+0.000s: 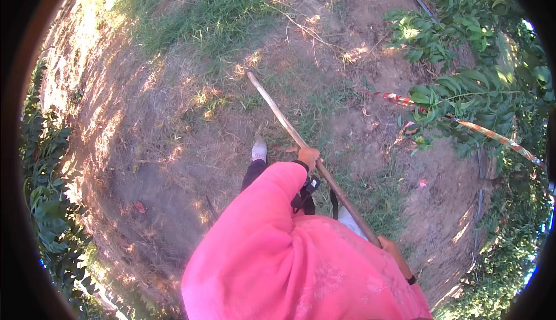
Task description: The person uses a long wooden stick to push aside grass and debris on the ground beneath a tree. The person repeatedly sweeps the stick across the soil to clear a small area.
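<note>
My left hand (308, 157) grips the middle part of a long wooden tool handle (281, 119). Near the handle's lower right end, my right hand (389, 248) is closed around the wood, partly hidden by the pink sleeve and top. The handle slants from beside my body up to the far left. Its far end touches down at dry, grassy soil (234, 85), where a small dark head, perhaps a hoe blade, shows only faintly. Dark bands circle both wrists. A black strap with a buckle (310, 186) hangs between my arms.
My white shoe (259, 151) stands left of the handle. Green grass (208, 20) grows ahead, with thin dry twigs (310, 31) beside it. Leafy branches (473, 98) reach in from the right, crossed by red-and-white striped tape (499, 137). A dark pipe (480, 189) runs along the right. Foliage lines the left edge.
</note>
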Demonstrator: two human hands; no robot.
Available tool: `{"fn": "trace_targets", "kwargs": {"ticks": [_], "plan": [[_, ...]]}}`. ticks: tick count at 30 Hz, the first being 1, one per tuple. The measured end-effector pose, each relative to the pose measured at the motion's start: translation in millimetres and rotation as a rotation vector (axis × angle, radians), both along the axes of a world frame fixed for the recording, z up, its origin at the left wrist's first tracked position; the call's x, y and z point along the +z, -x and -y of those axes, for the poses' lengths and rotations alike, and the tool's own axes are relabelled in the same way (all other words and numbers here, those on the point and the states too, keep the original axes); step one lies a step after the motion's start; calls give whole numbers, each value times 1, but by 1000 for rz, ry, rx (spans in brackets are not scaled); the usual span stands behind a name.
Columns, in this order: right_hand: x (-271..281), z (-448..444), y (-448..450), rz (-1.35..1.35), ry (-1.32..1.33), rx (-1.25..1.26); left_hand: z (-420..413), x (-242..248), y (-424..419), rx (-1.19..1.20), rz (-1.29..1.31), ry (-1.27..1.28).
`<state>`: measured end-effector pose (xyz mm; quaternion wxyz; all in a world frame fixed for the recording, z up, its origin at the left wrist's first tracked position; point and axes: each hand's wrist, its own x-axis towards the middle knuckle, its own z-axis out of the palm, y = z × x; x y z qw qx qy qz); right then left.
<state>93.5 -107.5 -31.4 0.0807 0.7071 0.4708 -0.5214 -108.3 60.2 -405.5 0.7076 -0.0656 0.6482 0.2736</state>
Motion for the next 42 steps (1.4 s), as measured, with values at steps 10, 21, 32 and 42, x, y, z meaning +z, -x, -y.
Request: {"fn": "trace_targets", "kwargs": {"ticks": [10, 21, 32, 42], "plan": [[-73, -87, 47, -44, -389, 157, -140, 78, 78, 114, -88, -276], [-103, -85, 61, 106, -238, 325, -65, 67, 54, -217, -103, -106], [-29, 34, -19, 94, -27, 26, 7, 14, -41, -294, 110, 52], [-102, -66, 25, 1, -394, 147, -114, 71, 38, -16, -87, -293]]}}
